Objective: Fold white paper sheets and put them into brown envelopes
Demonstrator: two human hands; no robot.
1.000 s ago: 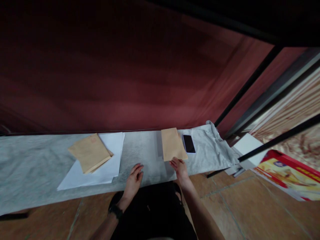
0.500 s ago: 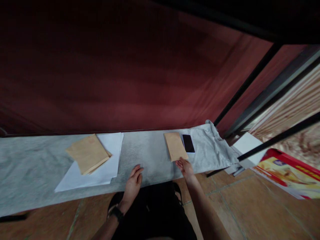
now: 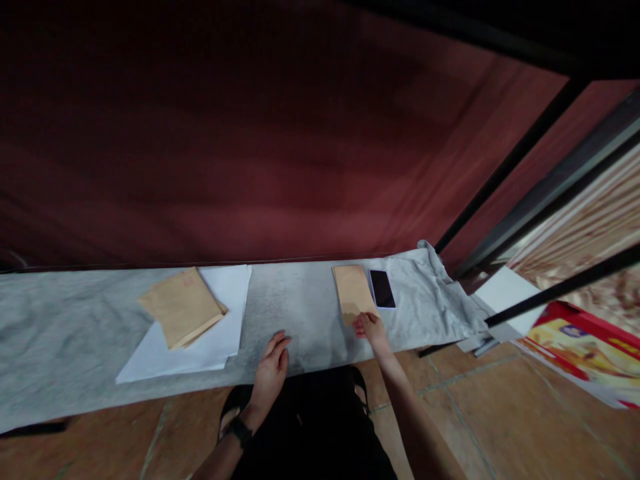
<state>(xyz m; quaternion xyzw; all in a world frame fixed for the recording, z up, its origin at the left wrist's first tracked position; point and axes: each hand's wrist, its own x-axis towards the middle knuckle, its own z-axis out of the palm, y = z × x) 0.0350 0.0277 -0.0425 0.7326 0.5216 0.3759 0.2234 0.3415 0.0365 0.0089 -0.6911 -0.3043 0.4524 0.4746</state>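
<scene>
A small stack of brown paper envelopes (image 3: pixel 354 288) lies flat on the grey cloth. Over its near end is my right hand (image 3: pixel 369 325), with loosely bent fingers touching or just above the paper; no envelope is lifted. A dark-screened smartphone (image 3: pixel 383 289) lies right beside this stack. My left hand (image 3: pixel 271 363), a dark watch on its wrist, hovers at the cloth's front edge, its fingers loosely stretched and holding nothing. Farther left, more brown envelopes (image 3: pixel 185 307) rest slightly fanned on white paper sheets (image 3: pixel 205 357).
The grey cloth (image 3: pixel 300 293) covers a long, narrow surface against a dark red wall (image 3: pixel 280 167). Black metal bars (image 3: pixel 515 163) slant at the right. Beyond the right end are a white box (image 3: pixel 510 293) and a red and yellow package (image 3: pixel 587 350) above the tiled floor.
My right hand has moved slightly forward from the near edge of the right-hand stack onto the envelopes. My left hand stays almost still. The whole view has shifted slightly.
</scene>
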